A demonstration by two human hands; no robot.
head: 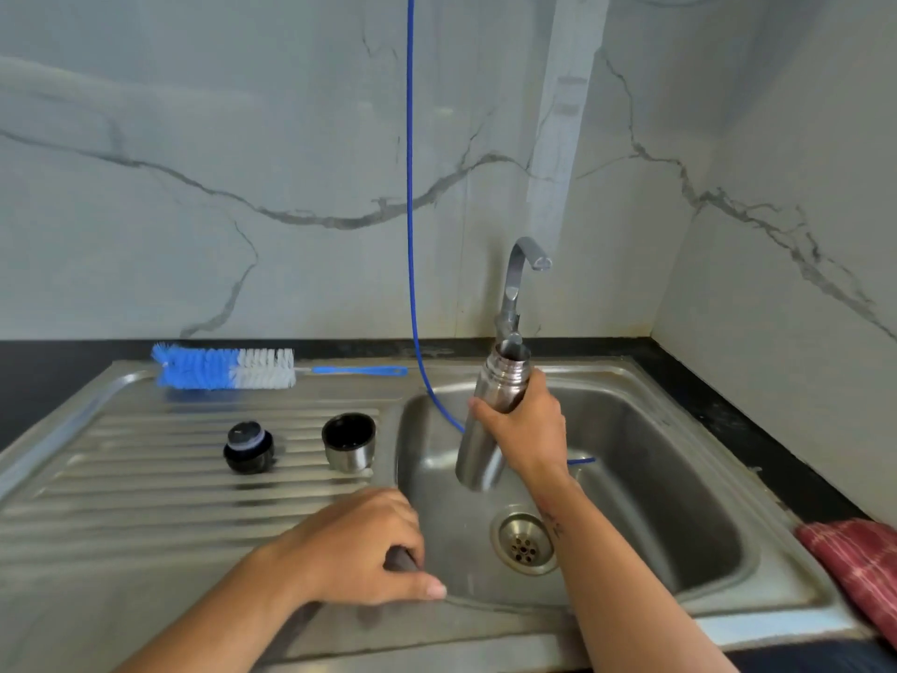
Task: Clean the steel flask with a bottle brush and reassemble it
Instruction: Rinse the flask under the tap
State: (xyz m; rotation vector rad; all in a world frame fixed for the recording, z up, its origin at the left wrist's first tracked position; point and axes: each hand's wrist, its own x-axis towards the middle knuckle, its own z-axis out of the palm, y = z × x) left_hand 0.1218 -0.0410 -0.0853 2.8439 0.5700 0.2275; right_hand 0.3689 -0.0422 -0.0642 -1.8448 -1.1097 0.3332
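The right hand (522,429) is wrapped around the open steel flask (490,420), tilted over the sink (679,454), its mouth off from under the tap (526,264); water could miss. The left hand (359,546) grips something dark at the sink's edge, so a wet flask could slip.

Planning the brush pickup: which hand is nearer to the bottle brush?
Left, judging by this view. The left hand rests at the basin's front edge, below the bottle brush across the drainboard. The right hand grips the flask over the basin, further right.
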